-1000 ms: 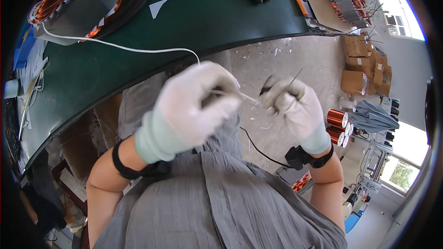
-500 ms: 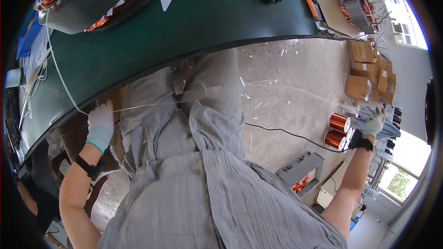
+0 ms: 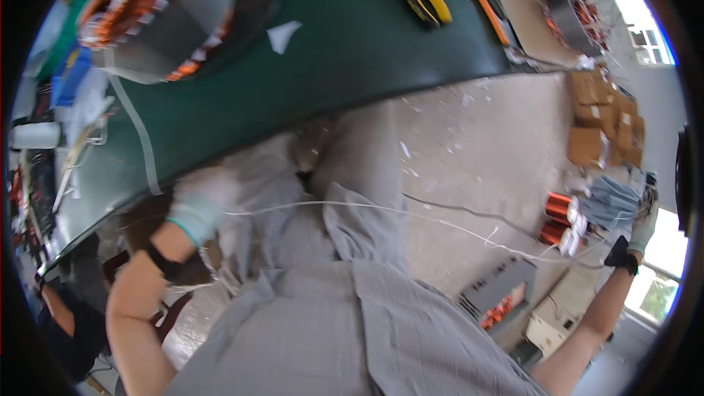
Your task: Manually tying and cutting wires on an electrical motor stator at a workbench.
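Observation:
My left hand, in a pale glove with a teal cuff, is blurred just off the table's front edge. Its fingers appear closed on a thin white cord, which runs from it across my lap toward my right wrist. Far out to the right, my gloved right hand is raised and seen edge-on; its fingers are unclear, and whether it grips the cord is hidden. A wound stator, with copper coils and a grey core, sits at the table's far left. From it hangs a white cord length, its lower end near my left hand.
On the green table lie a white paper scrap, yellow-black pliers and an orange-handled tool. More stators stand far right. Copper wire spools, a grey case and cardboard boxes are on the right.
My left hand has moved right, and my right hand farther right and slightly down. The cord across my lap now sags toward my right wrist. The view has shifted.

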